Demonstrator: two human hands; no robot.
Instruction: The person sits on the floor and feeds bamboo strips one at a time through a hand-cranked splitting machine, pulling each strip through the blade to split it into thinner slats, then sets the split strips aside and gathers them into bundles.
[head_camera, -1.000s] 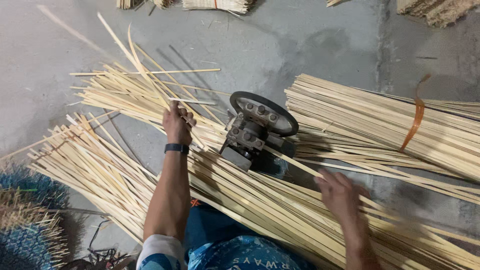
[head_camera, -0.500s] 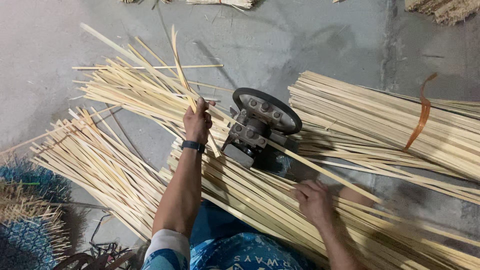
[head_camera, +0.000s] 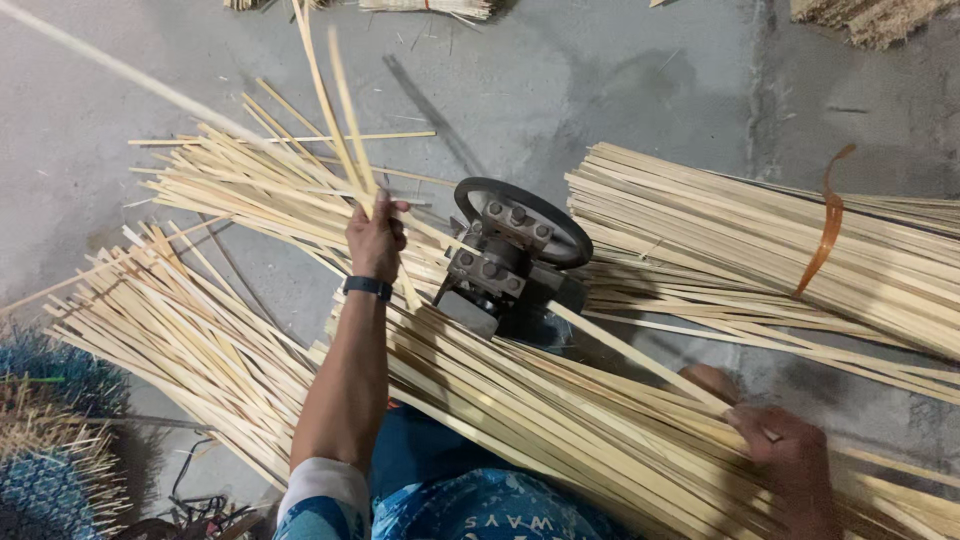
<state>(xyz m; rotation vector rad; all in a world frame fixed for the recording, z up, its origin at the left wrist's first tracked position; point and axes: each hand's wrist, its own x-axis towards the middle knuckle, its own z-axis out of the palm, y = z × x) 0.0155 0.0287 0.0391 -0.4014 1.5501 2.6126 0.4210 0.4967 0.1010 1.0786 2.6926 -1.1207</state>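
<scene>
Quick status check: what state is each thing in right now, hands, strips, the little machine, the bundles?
Left hand: closed on thin pale bamboo strips, raised, pointing up and away.
Right hand: grip on a long pale strip running into the machine.
Small dark metal machine with a round wheel: upright on the floor, strip fed in.
Bundle of pale strips at right: tied with an orange band.
Loose strips over the lap: untied, fanned out.

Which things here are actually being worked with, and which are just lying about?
In use: left hand gripping thin bamboo strips; right hand on a strip; small metal wheel machine.
Lying about: tied bundle, orange band, blue baskets.
</scene>
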